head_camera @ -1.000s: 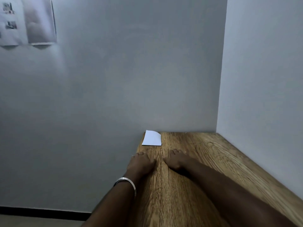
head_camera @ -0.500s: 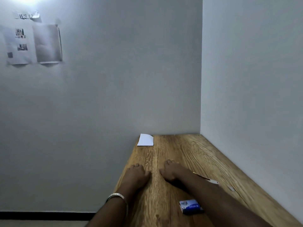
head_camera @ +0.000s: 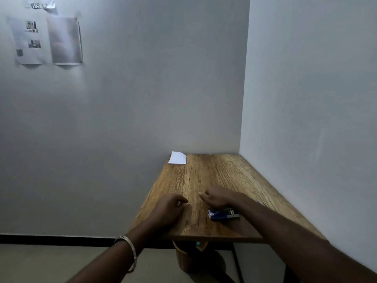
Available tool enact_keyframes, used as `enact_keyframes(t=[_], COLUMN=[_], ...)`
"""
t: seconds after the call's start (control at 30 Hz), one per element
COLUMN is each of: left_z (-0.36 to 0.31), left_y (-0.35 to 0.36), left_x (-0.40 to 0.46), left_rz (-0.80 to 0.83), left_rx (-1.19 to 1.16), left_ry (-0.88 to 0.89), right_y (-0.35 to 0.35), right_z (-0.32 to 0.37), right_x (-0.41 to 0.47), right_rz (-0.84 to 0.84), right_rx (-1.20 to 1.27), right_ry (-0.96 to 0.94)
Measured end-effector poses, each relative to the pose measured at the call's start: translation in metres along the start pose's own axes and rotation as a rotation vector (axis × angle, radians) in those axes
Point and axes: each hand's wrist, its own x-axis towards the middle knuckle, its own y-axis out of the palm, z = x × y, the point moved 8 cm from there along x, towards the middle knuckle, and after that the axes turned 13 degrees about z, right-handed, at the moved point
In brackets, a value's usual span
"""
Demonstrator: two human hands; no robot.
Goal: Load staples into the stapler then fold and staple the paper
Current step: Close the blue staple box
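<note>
A white sheet of paper (head_camera: 177, 158) lies at the far left corner of the wooden table (head_camera: 228, 174). A small blue staple box (head_camera: 218, 215) lies near the front edge, with a dark object, possibly the stapler (head_camera: 231, 211), partly hidden right behind it. My right hand (head_camera: 219, 197) hovers flat just above and behind the box, fingers straight, holding nothing. My left hand (head_camera: 170, 209) rests on the table to the left of the box, fingers loosely curled, holding nothing. A metal bangle sits on my left wrist.
The table stands in a corner, with walls at its back and right side. Printed sheets (head_camera: 47, 40) are taped high on the left wall. Under the table's front edge stands an orange-brown bin (head_camera: 183, 258), and a black table leg (head_camera: 238, 264) runs down to the floor.
The view has pulled back, so the table's front edge and the blue box have come into sight. Both hands have drawn back toward me; the right hand has lifted above the box.
</note>
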Motion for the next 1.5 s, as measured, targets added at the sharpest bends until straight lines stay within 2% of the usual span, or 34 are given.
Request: enact_keyframes(t=[0.23,0.43,0.67,1.07,1.17,1.23,1.27,1.37,1.5], left_z=[-0.045,-0.077,-0.079,-0.075,-0.069,-0.063,-0.060,-0.058,-0.057], left_y=[0.024,0.041,0.042,0.042,0.040,0.039,0.038,0.039,0.039], left_x=[-0.003,0.009,0.018,0.021,0.021,0.020,0.020,0.020,0.020], left_rz=[0.093,0.069,0.104,0.131,0.167,0.178,0.186,0.226,0.210], left_rx=[-0.084,0.050,-0.063,-0.069,-0.075,-0.092,-0.106,-0.134,-0.145], left_ry=[0.149,0.241,0.281,0.276,0.263,0.247,0.238,0.235,0.245], right_y=[0.008,0.016,0.023,0.022,0.010,-0.001,-0.005,-0.006,-0.003], right_z=[-0.016,-0.062,-0.089,-0.089,-0.110,-0.138,-0.152,-0.185,-0.200], right_x=[-0.044,-0.077,-0.085,-0.075,-0.089,-0.102,-0.106,-0.106,-0.095], right_rz=[-0.164,-0.304,-0.421,-0.394,-0.564,-0.717,-0.741,-0.631,-0.513], right_rx=[0.161,0.110,0.241,0.319,0.417,0.452,0.454,0.428,0.398], right_ry=[-0.176,-0.135,-0.114,-0.139,-0.056,0.068,0.127,0.228,0.230])
